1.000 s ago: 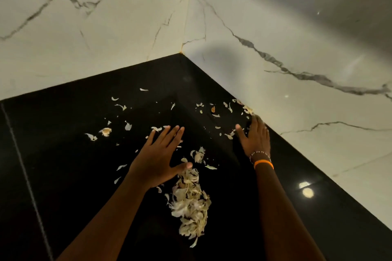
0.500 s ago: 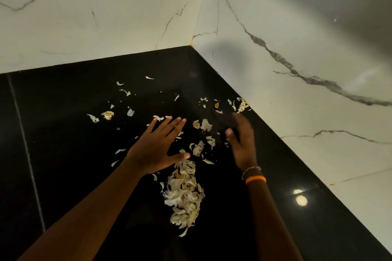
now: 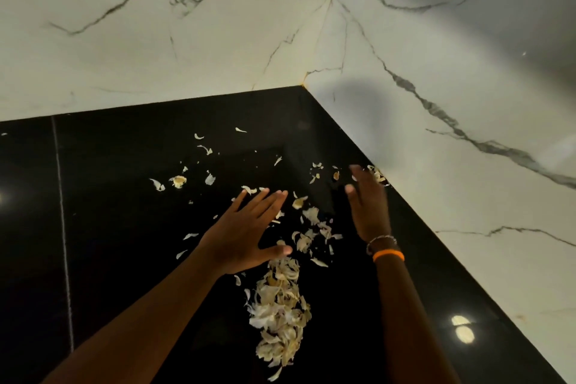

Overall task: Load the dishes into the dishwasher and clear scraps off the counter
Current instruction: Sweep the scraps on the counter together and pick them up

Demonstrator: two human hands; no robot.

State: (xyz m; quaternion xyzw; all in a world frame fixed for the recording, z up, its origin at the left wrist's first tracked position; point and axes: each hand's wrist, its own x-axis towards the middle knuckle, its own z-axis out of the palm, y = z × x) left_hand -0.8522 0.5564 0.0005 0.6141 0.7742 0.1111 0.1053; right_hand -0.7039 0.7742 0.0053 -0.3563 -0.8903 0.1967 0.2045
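Pale garlic-skin scraps lie on a black counter [image 3: 109, 227] in a wall corner. A long heap of scraps [image 3: 280, 312] runs toward me between my two arms. Looser scraps [image 3: 311, 227] lie between my hands, and stray bits [image 3: 178, 181] are scattered to the left and far back. My left hand [image 3: 246, 234] lies flat on the counter with straight spread fingers, its thumb at the top of the heap. My right hand [image 3: 369, 206], blurred, stands on its edge with straight fingers near the right wall, by a few scraps [image 3: 378, 176] at the wall's foot.
White marble walls [image 3: 187, 40] with grey veins close the counter at the back and on the right, meeting in a corner [image 3: 304, 84]. A thin seam [image 3: 62, 221] crosses the counter on the left. Light reflections [image 3: 463, 327] shine on the near right.
My right hand swept scraps from the right wall toward the middle, then moved back out toward the wall. More loose scraps now lie between my hands. My left hand stayed flat.
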